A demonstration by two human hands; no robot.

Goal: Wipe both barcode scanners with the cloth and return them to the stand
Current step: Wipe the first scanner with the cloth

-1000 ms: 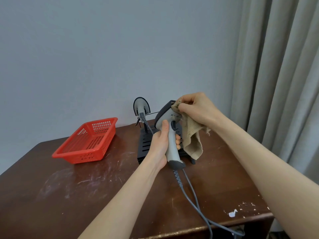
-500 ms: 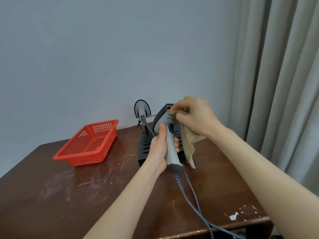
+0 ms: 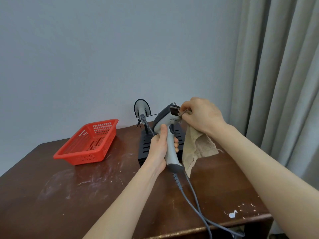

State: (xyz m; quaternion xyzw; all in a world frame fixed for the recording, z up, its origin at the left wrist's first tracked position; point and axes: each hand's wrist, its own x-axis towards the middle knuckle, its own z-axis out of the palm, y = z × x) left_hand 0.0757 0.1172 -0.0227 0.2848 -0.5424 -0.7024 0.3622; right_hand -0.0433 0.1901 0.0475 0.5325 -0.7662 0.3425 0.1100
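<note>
A person's 2 bare forearms reach forward over a dark brown wooden table (image 3: 86, 195), seen from a camera worn on the head. The left hand (image 3: 159, 149) is wrapped around the pale grey handle of a barcode scanner (image 3: 168, 121) and holds it upright above the table, with its dark head tilted toward the right. The right hand (image 3: 202, 116) has its fingers curled tight on a bunched fold of a beige cloth (image 3: 196, 149), pressing it against the front of the scanner's head. The rest of the cloth hangs loose below that hand, just right of the handle. The 2 hands are close together, the right above the left, both on the same scanner. A grey cable (image 3: 193, 194) runs from the bottom of the handle down across the table and over its near edge. Behind the held scanner a black slotted stand (image 3: 145, 147) sits on the table, and a 2nd scanner (image 3: 142, 109) rests on its left side, head uppermost. Left of the stand and apart from it stands a red plastic basket (image 3: 81, 158) with perforated walls. The tabletop has pale scuffs and chipped spots near its front right corner. A plain grey-blue wall (image 3: 103, 49) is behind, and grey curtains (image 3: 276, 83) hang on the right
</note>
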